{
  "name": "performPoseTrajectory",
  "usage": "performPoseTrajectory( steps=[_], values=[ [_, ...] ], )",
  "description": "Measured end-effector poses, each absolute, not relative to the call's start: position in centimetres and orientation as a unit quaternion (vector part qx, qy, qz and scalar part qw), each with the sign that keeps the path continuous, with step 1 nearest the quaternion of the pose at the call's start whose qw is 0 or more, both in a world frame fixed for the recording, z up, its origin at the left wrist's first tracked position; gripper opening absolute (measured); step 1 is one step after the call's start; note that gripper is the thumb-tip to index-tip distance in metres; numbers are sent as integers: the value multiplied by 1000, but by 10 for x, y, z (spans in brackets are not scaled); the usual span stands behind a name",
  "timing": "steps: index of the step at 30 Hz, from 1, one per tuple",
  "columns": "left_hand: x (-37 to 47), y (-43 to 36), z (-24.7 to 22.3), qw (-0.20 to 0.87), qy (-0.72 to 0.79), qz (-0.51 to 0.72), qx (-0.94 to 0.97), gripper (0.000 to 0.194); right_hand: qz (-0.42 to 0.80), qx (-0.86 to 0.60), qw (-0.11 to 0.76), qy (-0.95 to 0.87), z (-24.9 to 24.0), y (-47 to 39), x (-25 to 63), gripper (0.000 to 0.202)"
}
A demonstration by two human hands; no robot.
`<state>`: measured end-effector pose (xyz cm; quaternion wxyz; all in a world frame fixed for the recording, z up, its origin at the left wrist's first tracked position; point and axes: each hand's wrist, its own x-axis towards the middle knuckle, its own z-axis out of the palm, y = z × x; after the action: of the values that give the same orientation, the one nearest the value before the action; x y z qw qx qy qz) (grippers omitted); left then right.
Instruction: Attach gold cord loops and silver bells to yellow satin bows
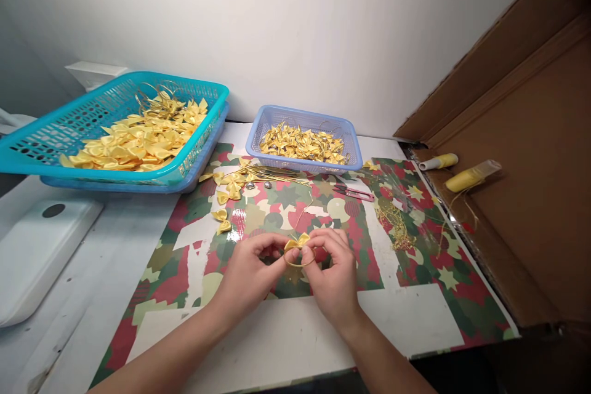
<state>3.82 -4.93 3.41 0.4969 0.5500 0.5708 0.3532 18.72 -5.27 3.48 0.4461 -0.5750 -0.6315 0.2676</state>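
Observation:
Between both hands, low over the patterned table cover, is a yellow satin bow (298,242) with a thin gold ring (300,265) below it. My left hand (253,271) is closed, its thumb and fingertips pinching the bow's left side. From the right, my right hand (333,271) pinches the bow and ring with thumb and fingers. A thin gold cord (305,212) runs up from the bow across the cover. Exactly how the bow and ring meet is hidden by my fingertips.
A teal basket (194,154) heaped with bows stands left; a lilac basket (302,164) of bows with rings stands behind. Loose bows (222,221), pink thread snips (354,192) and cord scraps (397,228) lie about. Yellow thread spools (471,177) stick out at the cardboard on the right.

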Motion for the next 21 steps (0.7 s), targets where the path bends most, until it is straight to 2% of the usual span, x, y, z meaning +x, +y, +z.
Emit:
performPoseTrajectory(
  steps=[9, 15, 18, 21],
  values=[
    [40, -49, 35, 524, 561, 371, 523, 21, 266, -573, 453, -629, 31, -54, 186, 10],
    [42, -50, 36, 483, 583, 379, 532, 21, 134, -559, 487, -658, 33, -59, 186, 23],
    [43, -51, 39, 467, 592, 368, 544, 20, 81, -533, 433, -722, 37, -60, 186, 11],
    [45, -52, 43, 477, 592, 348, 548, 23, 80, -568, 338, -746, 43, -55, 185, 11]
  ],
)
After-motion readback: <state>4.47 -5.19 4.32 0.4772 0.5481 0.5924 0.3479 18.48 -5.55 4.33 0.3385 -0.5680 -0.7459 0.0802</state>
